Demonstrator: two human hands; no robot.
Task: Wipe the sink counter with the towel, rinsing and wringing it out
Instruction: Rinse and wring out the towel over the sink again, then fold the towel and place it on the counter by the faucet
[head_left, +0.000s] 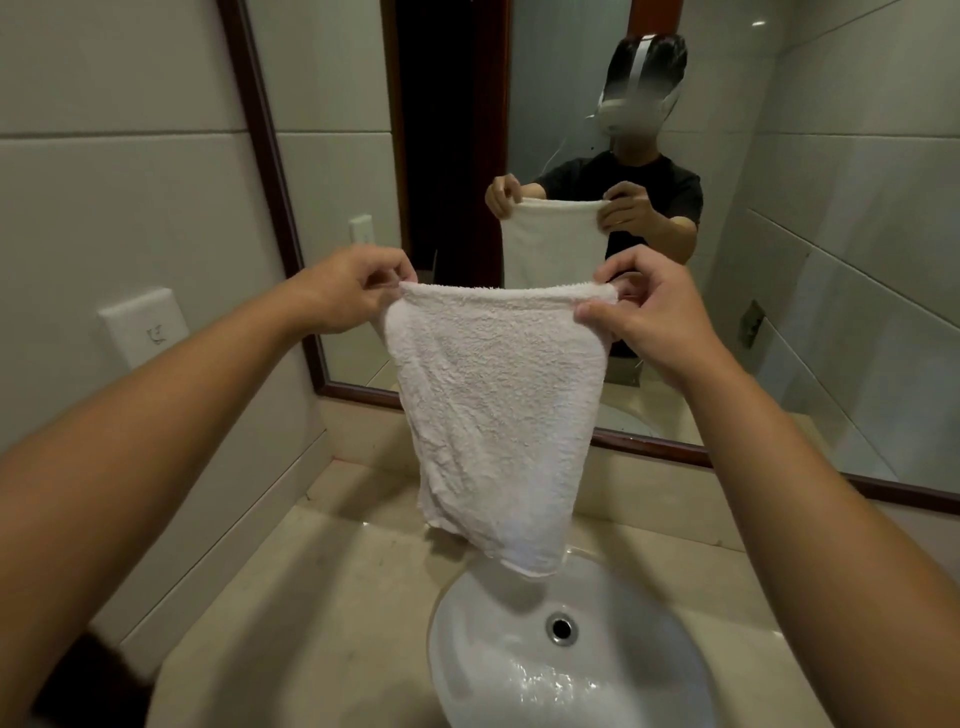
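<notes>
Overhead of the basin, both hands hold the white towel (493, 410) up in the air by its top edge; the left hand (348, 291) pinches the upper left corner between thumb and curled fingers, and the right hand (649, 317) pinches the upper right corner the same way, thumb on the near face of the cloth. Between the two hands the top hem runs nearly level and fairly taut; below it the towel hangs free, narrowing toward its lower end, which looks folded or doubled and dangles just above the back rim of the sink (519, 675) without clearly touching it. That sink is a white oval bowl set into the beige stone counter (291, 613); its round metal drain (561, 627) shows near the middle, and the glaze lower down glistens, though whether it is wet I cannot tell. Behind the counter a mirror (753, 260) in a dark wooden frame leans across the wall; it shows the person in a dark short-sleeved top holding the same towel spread out. On the tiled wall to the left sits a white switch plate (145, 332).
</notes>
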